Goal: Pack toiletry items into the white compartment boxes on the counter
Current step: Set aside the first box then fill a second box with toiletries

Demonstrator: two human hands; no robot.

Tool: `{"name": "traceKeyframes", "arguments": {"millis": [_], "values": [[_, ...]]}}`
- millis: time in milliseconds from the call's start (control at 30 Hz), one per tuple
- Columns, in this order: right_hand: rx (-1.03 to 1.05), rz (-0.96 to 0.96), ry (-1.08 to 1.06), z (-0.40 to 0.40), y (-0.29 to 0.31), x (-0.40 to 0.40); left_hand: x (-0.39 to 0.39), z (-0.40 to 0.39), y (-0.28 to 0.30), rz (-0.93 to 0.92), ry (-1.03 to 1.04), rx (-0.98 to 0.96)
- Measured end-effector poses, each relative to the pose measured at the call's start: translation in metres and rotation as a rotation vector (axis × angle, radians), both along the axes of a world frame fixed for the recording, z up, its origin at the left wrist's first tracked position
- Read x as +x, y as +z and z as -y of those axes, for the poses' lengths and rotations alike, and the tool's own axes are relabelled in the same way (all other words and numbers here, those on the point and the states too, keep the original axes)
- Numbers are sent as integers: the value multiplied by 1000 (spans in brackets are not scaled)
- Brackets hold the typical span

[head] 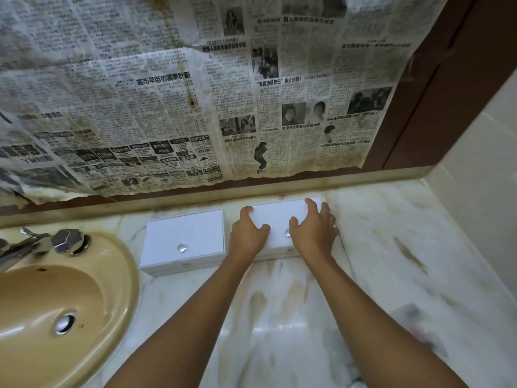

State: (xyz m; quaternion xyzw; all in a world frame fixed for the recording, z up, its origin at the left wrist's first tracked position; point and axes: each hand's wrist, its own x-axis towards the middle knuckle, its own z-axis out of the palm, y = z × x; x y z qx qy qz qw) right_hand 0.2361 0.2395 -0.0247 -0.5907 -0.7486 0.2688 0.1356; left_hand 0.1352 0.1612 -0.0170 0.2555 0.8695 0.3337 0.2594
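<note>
Looking down at a pale veined marble desk (377, 275) w/ two flat white rectangular lidded boxes side by side near the back wall. I see both of the person's bare forearms reaching fwd to the right-hand white box (279, 217). Left hand (247, 232) lies on that box's left part, fingers bent over its left edge, thumb spread across the lid, gripping it. Right hand (314, 228) is on the right part, fingers curled over the far and right edges, thumb on the lid, also gripping. Between the two thumbs sits a small clear round knob (287, 233) on the lid. Lid looks closed; contents not visible.

Left-hand white box (184, 233) lies just beside it, closed, untouched, w/ its own clear round knob (181, 248) near the front edge.

Far left: beige oval ceramic sink (56, 298) w/ chrome drain and chrome tap (42, 243). Yellowed, stained newspaper sheets (181, 93) hang over the dark red-brown wall panel (436, 88) behind the desk. Blurry dark smudge bottom right on the desk; can't tell what it is.
</note>
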Motion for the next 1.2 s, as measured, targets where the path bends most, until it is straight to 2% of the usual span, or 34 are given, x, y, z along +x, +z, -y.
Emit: {"name": "traceKeyframes", "arguments": {"millis": [167,367,667,1067,1200], "values": [[19,-42,30,33,22,15,18,40,27,-3,12,78],[19,-91,102,111,40,53,49,128,37,-3,15,113],[-130,-60,272,226,20,77,69,253,12,35,137,64],[-131,-48,302,281,3,81,65,306,-6,79,141,81],[-50,47,364,286,3,83,62,308,-7,89,130,70]]}}
